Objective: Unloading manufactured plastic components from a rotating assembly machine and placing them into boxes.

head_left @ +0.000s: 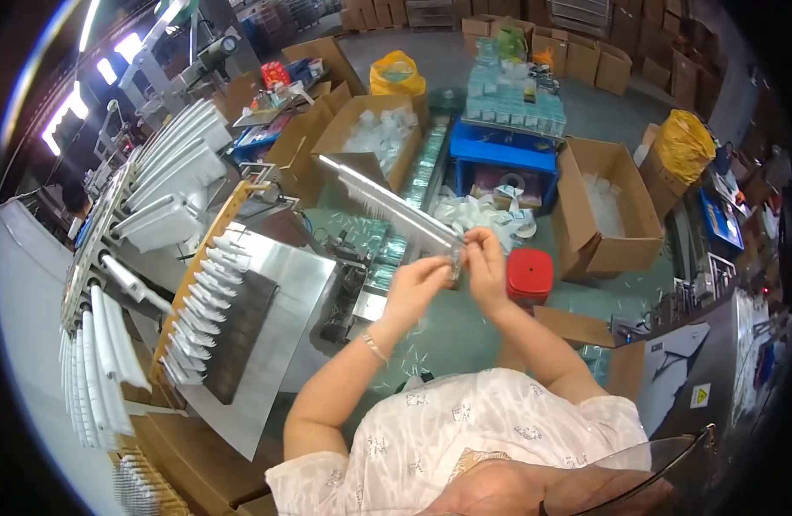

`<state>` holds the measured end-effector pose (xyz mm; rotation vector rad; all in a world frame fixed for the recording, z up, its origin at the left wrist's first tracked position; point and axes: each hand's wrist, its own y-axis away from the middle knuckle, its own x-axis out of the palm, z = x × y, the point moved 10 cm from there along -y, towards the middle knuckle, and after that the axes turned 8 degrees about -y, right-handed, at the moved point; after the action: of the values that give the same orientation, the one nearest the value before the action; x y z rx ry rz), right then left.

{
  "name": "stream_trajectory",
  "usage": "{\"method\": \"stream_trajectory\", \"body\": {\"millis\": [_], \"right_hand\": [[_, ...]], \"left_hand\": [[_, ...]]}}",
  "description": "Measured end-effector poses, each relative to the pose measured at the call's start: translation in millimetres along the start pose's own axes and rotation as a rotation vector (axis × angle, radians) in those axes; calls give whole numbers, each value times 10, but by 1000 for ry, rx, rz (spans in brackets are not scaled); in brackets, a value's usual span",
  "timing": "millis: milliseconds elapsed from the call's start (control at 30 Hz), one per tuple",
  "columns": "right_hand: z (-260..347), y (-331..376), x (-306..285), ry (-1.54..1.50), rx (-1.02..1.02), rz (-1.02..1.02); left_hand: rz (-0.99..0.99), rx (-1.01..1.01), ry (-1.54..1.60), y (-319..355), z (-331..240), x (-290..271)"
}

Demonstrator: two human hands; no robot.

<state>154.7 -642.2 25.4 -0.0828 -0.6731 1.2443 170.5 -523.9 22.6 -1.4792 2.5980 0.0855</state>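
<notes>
A long, shiny, clear strip (396,205) with a row of fine, thin teeth along its lower left side slants up and away to the left in front of me. My right hand (487,268) pinches its near end between thumb and fingers. Just left of it, my left hand (413,291) is closed with its fingertips at the same end, on the underside. Between the two hands a small clear part hangs down, too small to make out. Both forearms are raised over the green floor, apart from the benches.
A yellow rack of white glove-like pieces (208,301) stands on a metal plate (301,284) to my left. Ahead are cardboard boxes (623,249), a conveyor of clear packs (426,159), a blue crate (499,142) and a red bin (530,273). A metal machine (705,370) stands right.
</notes>
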Motion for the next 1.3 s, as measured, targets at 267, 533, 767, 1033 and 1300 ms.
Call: {"method": "stream_trajectory", "body": {"millis": [267,533,767,1033,1300], "right_hand": [[29,-862,-584,-68,212,145],[49,-1812,-478,73,107,213],[-935,-2467,-264,-204,397,222],[-2126,-2878,155,-808,635,473],[-2564,-3335,1127,-815,763,678]], "left_hand": [[-573,76,-283,-647,-197,-1785],[-333,95,338,-1267,101,-1804],[-527,146,380,-1040,53,-2028],[-1575,47,-885,1202,18,-2074],[-2388,-192,-823,3766,61,-2447]]}}
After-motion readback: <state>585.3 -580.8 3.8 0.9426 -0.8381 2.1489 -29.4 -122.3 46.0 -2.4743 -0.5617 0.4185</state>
